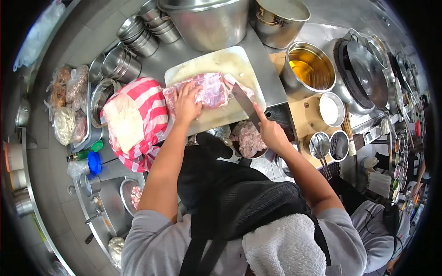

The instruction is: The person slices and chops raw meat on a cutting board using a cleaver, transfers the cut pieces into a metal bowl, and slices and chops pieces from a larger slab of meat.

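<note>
A slab of raw meat [212, 90] lies across a white cutting board [244, 60]. My left hand [186, 102] rests flat on its left part with the fingers spread. In my right hand [271, 130] is a cleaver [245, 102], gripped by its handle, its broad blade angled up and left. The blade's tip is over a narrower piece of meat [244, 88] at the slab's right end. Left of the board, a red-and-white striped bag [154, 99] holds a large pale piece of meat [123, 122].
Below the board's front edge stands a bowl of cut meat [248, 138]. A pot of yellow oil [307, 69] and a wok [366, 73] are on the right. Large steel pots [205, 23] line the back. A sink [108, 202] is at left; another person's sleeve [375, 230] shows lower right.
</note>
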A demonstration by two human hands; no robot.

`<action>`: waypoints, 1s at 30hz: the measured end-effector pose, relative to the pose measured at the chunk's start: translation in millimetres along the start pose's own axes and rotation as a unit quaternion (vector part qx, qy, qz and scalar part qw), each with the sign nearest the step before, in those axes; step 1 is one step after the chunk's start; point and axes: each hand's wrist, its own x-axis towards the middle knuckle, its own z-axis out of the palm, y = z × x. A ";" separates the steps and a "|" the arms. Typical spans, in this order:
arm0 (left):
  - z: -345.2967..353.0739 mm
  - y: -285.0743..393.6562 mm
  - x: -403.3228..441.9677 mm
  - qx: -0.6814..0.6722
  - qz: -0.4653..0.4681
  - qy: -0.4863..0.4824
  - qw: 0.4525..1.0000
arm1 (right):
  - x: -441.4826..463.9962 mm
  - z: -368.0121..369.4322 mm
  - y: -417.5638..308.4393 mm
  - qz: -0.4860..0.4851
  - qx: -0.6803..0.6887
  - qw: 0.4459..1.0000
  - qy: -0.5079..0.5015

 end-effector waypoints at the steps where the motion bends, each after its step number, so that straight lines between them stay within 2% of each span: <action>1: 1.6 -1.2 0.3 0.000 0.004 0.000 1.000 | -1.8 -0.4 1.1 -0.002 0.007 1.000 0.000; 6: 11.4 -0.8 -8.5 -0.054 0.023 0.028 0.998 | -3.4 -0.8 -0.2 -0.043 0.037 0.998 0.022; 9: 9.8 6.5 -12.0 -0.053 0.023 0.068 0.996 | -5.5 -27.3 -33.2 -0.040 0.038 0.998 0.023; 14: 3.3 15.3 -12.3 -0.062 -0.004 0.068 0.996 | -6.3 -42.4 -75.5 -0.076 0.110 0.986 0.104; 15: 3.7 14.9 -11.9 -0.062 -0.002 0.071 0.996 | 1.2 -31.7 -71.5 -0.017 0.080 0.996 0.039; 18: 9.6 13.4 -18.7 -0.057 -0.010 0.074 0.996 | 21.7 30.1 -24.0 -0.007 0.002 1.000 0.029; 23: 12.8 13.9 -22.3 -0.035 -0.025 0.092 0.995 | 19.8 18.3 -32.3 0.012 0.004 1.000 0.009; 26: 10.6 15.3 -19.6 -0.019 -0.022 0.086 0.996 | 9.4 9.8 -23.3 -0.013 0.009 1.000 0.009; 28: 7.4 6.9 -11.5 -0.015 -0.004 0.067 0.998 | -5.6 6.2 -20.5 0.017 -0.011 0.999 -0.034; 30: 3.4 -10.0 1.3 -0.011 0.018 0.054 0.998 | -25.2 10.2 -10.5 0.000 0.000 1.000 -0.009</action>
